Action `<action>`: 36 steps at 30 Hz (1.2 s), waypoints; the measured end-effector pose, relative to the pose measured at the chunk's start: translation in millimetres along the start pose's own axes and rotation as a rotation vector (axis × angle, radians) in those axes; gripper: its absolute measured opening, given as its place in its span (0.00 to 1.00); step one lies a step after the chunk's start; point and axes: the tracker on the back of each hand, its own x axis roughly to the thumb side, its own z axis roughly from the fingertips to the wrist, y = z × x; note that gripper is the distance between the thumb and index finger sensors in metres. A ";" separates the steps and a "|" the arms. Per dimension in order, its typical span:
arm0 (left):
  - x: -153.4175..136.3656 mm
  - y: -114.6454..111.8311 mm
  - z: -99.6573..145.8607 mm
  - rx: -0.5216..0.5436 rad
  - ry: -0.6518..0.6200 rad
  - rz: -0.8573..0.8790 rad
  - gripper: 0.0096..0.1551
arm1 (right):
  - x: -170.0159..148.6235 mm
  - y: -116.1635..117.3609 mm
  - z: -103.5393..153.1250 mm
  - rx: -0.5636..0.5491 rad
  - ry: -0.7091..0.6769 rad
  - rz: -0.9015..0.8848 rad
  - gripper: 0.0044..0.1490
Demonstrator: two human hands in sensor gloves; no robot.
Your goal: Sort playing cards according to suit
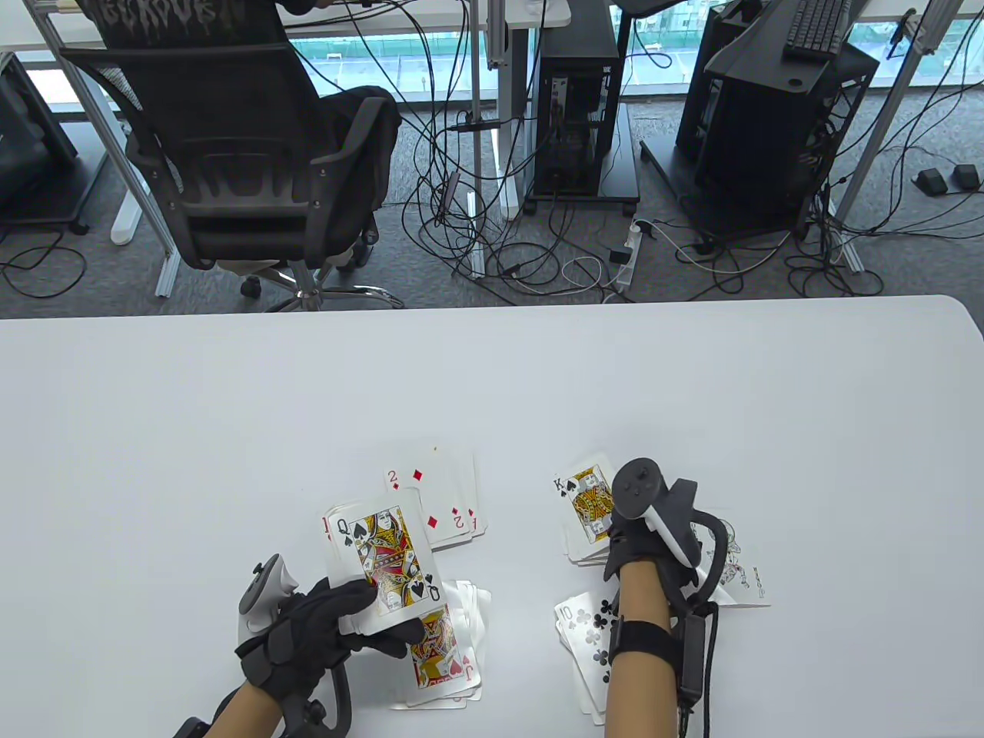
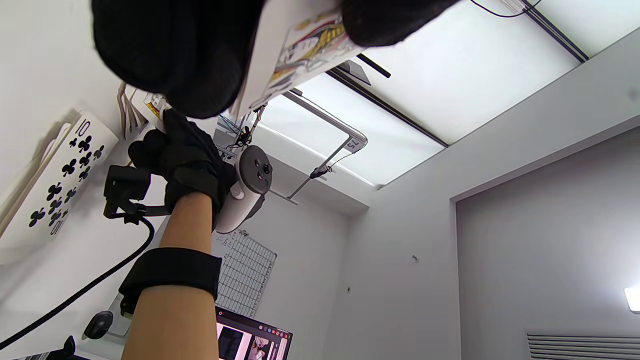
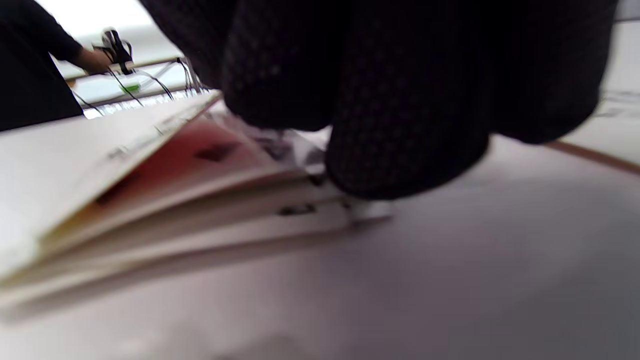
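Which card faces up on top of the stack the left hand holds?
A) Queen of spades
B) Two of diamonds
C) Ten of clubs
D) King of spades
A: the left hand grips a stack topped by the queen of spades, its Q and spade visible at the corner.

Two gloved hands [image 1: 323, 630], five card piles [image 1: 438, 500]
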 end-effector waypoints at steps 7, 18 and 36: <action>1.8 2.0 0.3 0.009 -0.010 0.004 0.27 | 7.5 11.7 -2.3 0.009 0.057 0.153 0.33; 0.1 0.8 0.3 0.018 0.014 0.009 0.27 | 42.5 -33.0 24.6 -0.161 -0.185 0.037 0.37; -3.1 1.6 0.2 0.026 0.031 0.016 0.27 | 132.5 4.3 149.9 -0.097 -0.878 -0.681 0.53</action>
